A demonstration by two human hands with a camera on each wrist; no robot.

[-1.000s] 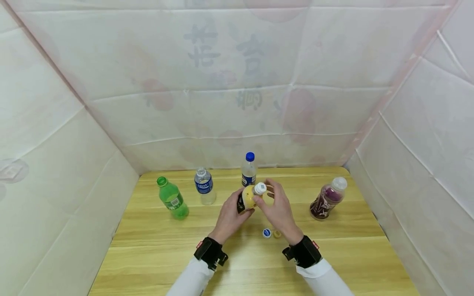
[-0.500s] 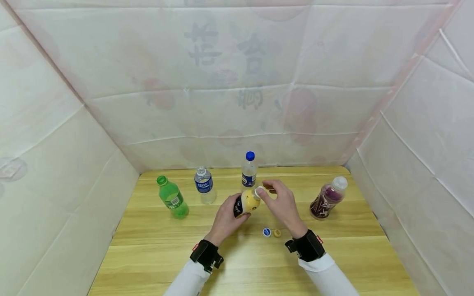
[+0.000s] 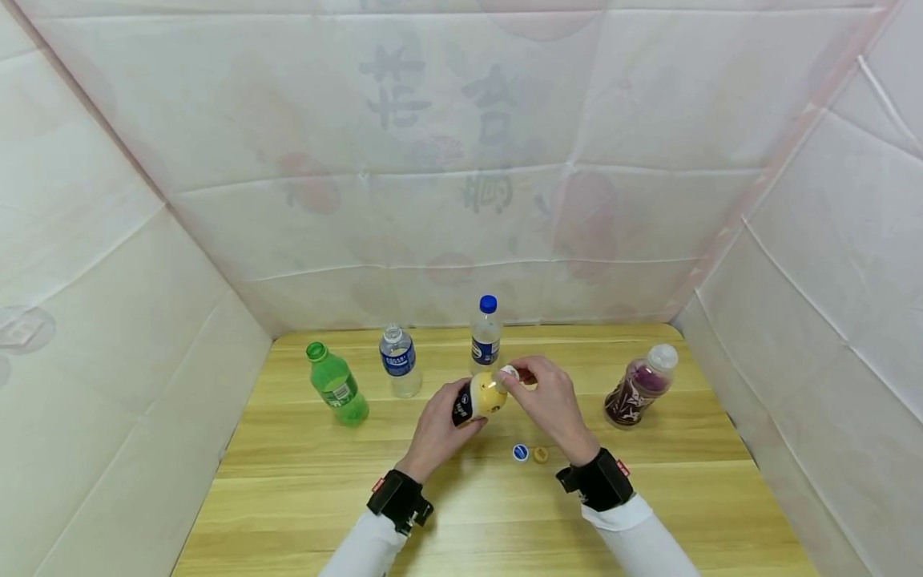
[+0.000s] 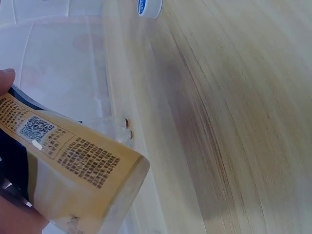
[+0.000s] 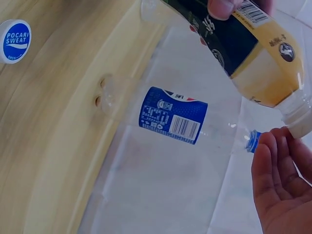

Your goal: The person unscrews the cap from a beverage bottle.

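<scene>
My left hand (image 3: pixel 437 429) grips a yellow and black labelled drink bottle (image 3: pixel 481 396) around its body, tilted with its neck toward the right. The thumb and fingers of my right hand (image 3: pixel 550 402) pinch the bottle's white cap (image 3: pixel 510 372). In the right wrist view, the fingertips sit right at the white cap (image 5: pixel 300 127). The left wrist view shows the printed back label of the bottle (image 4: pixel 73 161), held above the wooden table. Just behind it stands a clear bottle with a blue label and blue cap (image 3: pixel 486 330).
A green bottle (image 3: pixel 337 386) and a clear blue-labelled bottle (image 3: pixel 398 362), both uncapped, stand left. A dark-labelled bottle with a white cap (image 3: pixel 638 387) stands right. A blue-and-white cap (image 3: pixel 520 453) and a yellow cap (image 3: pixel 540 454) lie on the wooden table (image 3: pixel 490 529). Fabric walls surround it.
The held bottle has shifted slightly left and tipped further toward the right. My right hand has moved a little right and now covers more of the white cap.
</scene>
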